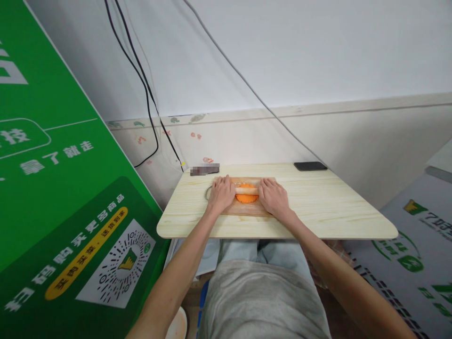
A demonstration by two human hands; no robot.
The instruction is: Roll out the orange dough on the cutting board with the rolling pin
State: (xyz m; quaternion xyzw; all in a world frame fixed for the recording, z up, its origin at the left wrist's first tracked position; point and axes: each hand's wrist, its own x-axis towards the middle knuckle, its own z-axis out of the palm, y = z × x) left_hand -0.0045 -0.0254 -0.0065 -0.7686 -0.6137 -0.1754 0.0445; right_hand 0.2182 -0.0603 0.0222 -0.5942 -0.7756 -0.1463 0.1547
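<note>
My left hand [222, 194] and right hand [273, 196] have their fingers curled over opposite ends of a rolling pin [246, 191], which lies across flat orange dough [247, 199] on a board [243, 210] on the table [335, 207].

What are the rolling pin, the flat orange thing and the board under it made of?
The rolling pin looks like smooth wood: it's pale tan. The flat orange thing could be soft dough or clay: it's matte and rounded. The board seems like smooth wood, being brown, though colour alone can't prove it.
</note>
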